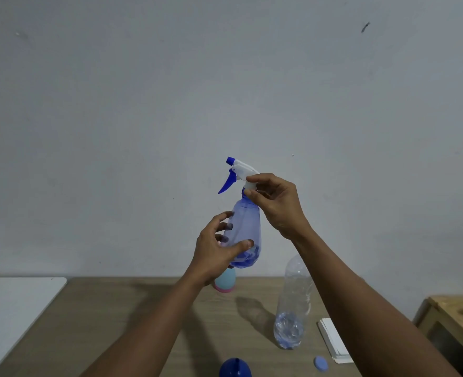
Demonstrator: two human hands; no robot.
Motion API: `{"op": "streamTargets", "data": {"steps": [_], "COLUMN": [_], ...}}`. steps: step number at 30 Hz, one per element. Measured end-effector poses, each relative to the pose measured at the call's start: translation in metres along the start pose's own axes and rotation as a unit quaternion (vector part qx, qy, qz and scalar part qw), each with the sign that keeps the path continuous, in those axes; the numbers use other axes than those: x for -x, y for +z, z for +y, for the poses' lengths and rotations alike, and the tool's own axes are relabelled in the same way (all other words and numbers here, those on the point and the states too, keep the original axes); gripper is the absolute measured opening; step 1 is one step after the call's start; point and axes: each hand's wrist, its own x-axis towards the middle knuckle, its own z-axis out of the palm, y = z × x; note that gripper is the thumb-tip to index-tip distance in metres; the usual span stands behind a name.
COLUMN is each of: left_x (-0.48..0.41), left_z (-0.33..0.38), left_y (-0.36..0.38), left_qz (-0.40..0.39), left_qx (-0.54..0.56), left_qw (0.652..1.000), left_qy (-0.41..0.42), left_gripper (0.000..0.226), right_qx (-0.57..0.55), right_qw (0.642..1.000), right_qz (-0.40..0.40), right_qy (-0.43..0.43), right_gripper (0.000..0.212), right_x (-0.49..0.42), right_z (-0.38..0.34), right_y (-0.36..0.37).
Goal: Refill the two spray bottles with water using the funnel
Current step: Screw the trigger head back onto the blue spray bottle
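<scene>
spray bottle [245, 229] held up, mid-air

white panel [12, 308] at left edge of table [116, 322]; bare wood at 8 o'clock of the spray bottle. left hand [219, 248] wraps its lower body, right hand [276, 202] pinches the white sprayer neck [249, 186]. pale blue bottle [226, 282] at 6, on table. clear water bottle [293, 303] at 5, cards [333, 341] near right edge.

Left hand [216, 254], right hand [277, 204] (fingers [256, 178] curled)

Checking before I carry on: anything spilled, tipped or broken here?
Nothing stands out. No puddle shows on the table; the clear water bottle stands upright, a blue cap lying loose near it. The blue spray bottle is held in the air, left hand round its body, right hand pinching its neck.
</scene>
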Motion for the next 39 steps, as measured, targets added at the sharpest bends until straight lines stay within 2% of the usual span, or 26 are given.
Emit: {"op": "streamTargets", "data": {"steps": [7, 16, 21, 26, 28, 31, 36, 39], "left_x": [0.002, 0.006, 0.004, 0.01, 0.011, 0.009, 0.013, 0.014], "left_z": [0.001, 0.004, 0.008, 0.008, 0.01, 0.011, 0.015, 0.018], "left_y": [0.003, -0.002, -0.007, -0.004, -0.003, -0.008, -0.004, -0.004], "left_qz": [-0.003, -0.008, 0.003, -0.002, -0.001, 0.0, -0.002, 0.002], "left_qx": [0.017, 0.017, 0.011, 0.011, 0.019, 0.015, 0.016, 0.025], "left_qw": [1.0, 1.0, 1.0, 1.0, 1.0, 1.0, 1.0, 1.0], "left_qy": [-0.005, -0.008, -0.004, -0.002, -0.009, -0.008, -0.004, -0.007], "left_gripper": [0.076, 0.074, 0.076, 0.075, 0.076, 0.078, 0.076, 0.081], "right_qx": [0.005, 0.015, -0.014, 0.024, 0.011, -0.012, 0.02, 0.004], "right_qw": [1.0, 1.0, 0.999, 1.0, 1.0, 1.0, 1.0, 1.0], "right_qz": [0.003, -0.006, -0.029, 0.0, -0.006, -0.021, 0.012, -0.003], "right_qy": [-0.005, 0.0, -0.003, -0.009, -0.008, 0.001, -0.006, -0.004], "right_gripper": [0.02, 0.023, 0.028, 0.027, 0.021, 0.025, 0.027, 0.022], "right_x": [-0.001, -0.001, -0.001, 0.0, 0.0, 0.001, 0.002, 0.003], "right_z": [-0.002, -0.005, -0.009, -0.012, -0.01, -0.012, -0.018, -0.017], "right_y": [0.003, 0.003, 0.001, 0.005, 0.004, 0.005, 0.012, 0.009]}}
